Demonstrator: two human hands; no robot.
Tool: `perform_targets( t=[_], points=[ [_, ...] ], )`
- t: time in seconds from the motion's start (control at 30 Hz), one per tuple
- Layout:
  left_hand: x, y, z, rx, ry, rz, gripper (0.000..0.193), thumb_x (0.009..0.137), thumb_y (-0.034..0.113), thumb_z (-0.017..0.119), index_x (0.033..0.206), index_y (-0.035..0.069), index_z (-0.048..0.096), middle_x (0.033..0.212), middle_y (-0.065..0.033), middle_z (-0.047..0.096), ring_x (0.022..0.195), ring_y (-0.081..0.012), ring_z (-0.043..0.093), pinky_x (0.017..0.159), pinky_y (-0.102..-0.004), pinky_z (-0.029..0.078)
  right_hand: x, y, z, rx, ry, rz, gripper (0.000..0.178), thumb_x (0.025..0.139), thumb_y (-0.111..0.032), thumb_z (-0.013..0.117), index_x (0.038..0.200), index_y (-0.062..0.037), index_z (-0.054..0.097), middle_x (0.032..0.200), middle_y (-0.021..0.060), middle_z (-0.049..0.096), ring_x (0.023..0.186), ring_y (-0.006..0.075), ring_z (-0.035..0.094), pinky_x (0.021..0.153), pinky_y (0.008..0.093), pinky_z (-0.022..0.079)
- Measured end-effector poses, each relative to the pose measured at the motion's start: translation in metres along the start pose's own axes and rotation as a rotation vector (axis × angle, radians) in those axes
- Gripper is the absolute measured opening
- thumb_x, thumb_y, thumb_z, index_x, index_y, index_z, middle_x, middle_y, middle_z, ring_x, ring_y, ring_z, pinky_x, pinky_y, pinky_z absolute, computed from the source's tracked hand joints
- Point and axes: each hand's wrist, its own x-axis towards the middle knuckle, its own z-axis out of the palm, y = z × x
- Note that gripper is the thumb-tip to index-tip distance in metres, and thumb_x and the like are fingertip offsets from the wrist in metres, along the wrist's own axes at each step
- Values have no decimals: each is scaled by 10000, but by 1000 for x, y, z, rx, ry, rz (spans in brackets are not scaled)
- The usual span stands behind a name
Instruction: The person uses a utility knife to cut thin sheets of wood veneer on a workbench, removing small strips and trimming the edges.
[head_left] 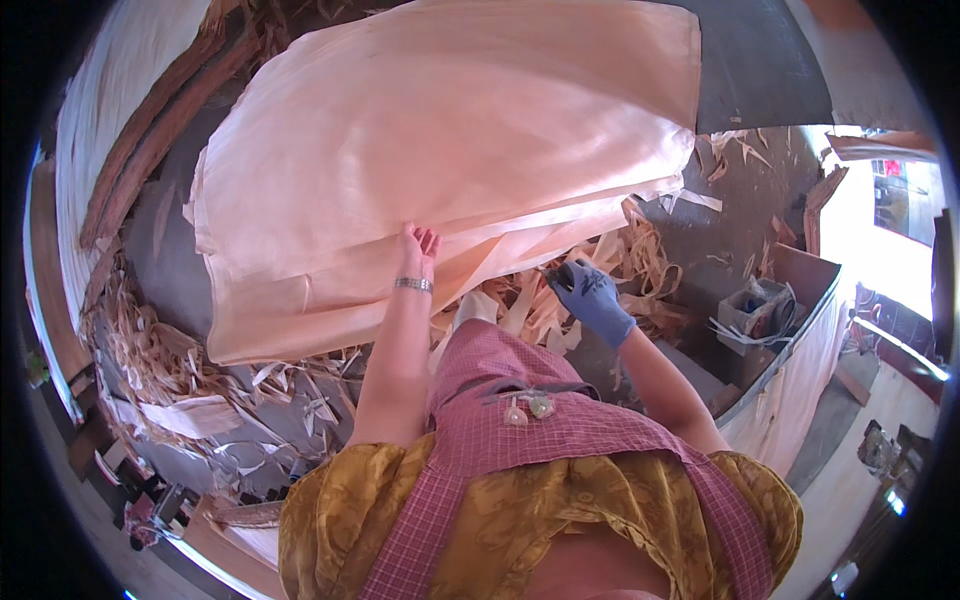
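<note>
Resting half-curled at the pale sheet (pixel 450 140), left hand (pixel 419 252); grip cannot be told. Gloved right hand (pixel 592 297) partly closed, contents unclear, beside loose strips (pixel 648 262). Sheet ahead of both hands; judged partway: mostly spread, near edge unevenly layered.

Grey floor (pixel 690 235) around you
Curled pale strips (pixel 160 370) lie on it to your left, a tangled heap (pixel 650 262) to your right, loose scraps (pixel 720 152) farther right.
</note>
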Motion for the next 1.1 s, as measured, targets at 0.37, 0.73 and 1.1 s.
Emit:
perform_targets(
  t=[0.37,0.73,1.1],
  points=[
    [-54,32,-20,-101,-284,151,222,897,265,646,944,61,575,843,-106,636,794,-242,629,827,-410,596,141,36,61,1723,472,684,333,850,-412,782,881,-147,583,632,6,560,406,120,459,364,263,315],
    [-54,88,-106,186,-124,503,754,882,611,600,1400,73,487,1314,-83,585,1165,-247,583,954,-397,494,-70,45,-28,1789,797,441,166,923,-195,724,1018,-65,684,778,-24,655,474,52,458,409,221,337],
    [-290,-47,56,127,-921,566,214,921,253,680,1079,111,668,1069,13,686,936,-131,658,791,-260,515,-396,212,-191,1681,1279,-49,316,884,-348,762,988,-70,653,732,-3,610,525,72,529,441,213,372]
  ],
)
